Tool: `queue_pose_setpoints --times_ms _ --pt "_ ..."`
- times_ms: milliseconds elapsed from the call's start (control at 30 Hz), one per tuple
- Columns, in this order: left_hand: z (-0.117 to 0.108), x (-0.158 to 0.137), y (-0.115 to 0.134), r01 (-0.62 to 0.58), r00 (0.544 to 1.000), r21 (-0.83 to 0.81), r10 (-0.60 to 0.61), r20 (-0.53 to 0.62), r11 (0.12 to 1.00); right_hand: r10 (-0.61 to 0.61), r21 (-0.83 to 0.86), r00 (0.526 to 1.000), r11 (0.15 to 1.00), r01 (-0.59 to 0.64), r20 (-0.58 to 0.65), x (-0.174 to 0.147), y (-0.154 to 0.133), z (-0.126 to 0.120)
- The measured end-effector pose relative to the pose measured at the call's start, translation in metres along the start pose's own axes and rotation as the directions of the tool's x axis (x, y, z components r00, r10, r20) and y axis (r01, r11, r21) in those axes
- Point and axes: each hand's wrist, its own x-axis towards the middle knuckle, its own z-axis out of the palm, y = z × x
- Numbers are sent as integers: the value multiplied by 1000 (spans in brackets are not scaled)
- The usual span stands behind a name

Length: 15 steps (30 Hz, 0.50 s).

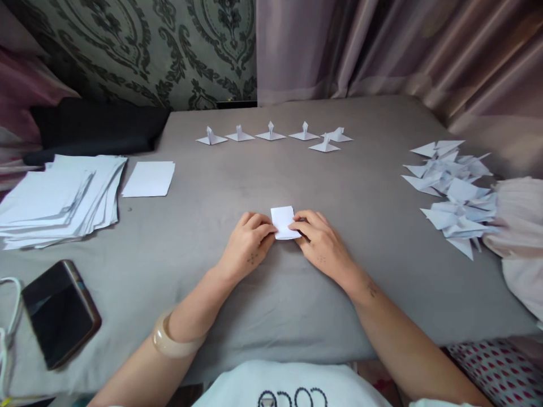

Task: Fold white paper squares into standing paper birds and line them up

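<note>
A small folded square of white paper (283, 221) is held just above or on the grey cloth, near the middle of the table. My left hand (250, 240) pinches its lower left edge between thumb and fingers. On the opposite side, my right hand (319, 240) grips the lower right edge, its fingertips lying over the paper. Whether the sheet touches the cloth I cannot tell. Farther back stand several folded paper cranes (270, 131) in a loose row, wings spread flat.
At left lie a thick stack of white paper (46, 192) and a smaller pile of square sheets (149, 179). A phone (61, 314) and white cable (11, 316) are at the near left. Folded paper pieces (458, 189) heap at right beside pale fabric (520, 226).
</note>
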Motion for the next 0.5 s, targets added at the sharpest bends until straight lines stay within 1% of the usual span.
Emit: queue_pose_setpoints --times_ms 133,233,367,500 --pt "-1 -1 5 124 992 -76 -125 -16 989 43 95 999 995 -44 10 3 -1 -2" --pt "-2 -2 12 204 979 -78 -205 -8 976 78 141 997 987 -79 17 3 -3 -3" --pt "-1 0 18 310 950 -84 -312 -10 947 168 197 986 966 -166 11 6 -3 -1" --pt "5 5 20 400 913 -109 -406 -36 910 246 178 969 955 -238 -25 9 -5 5"
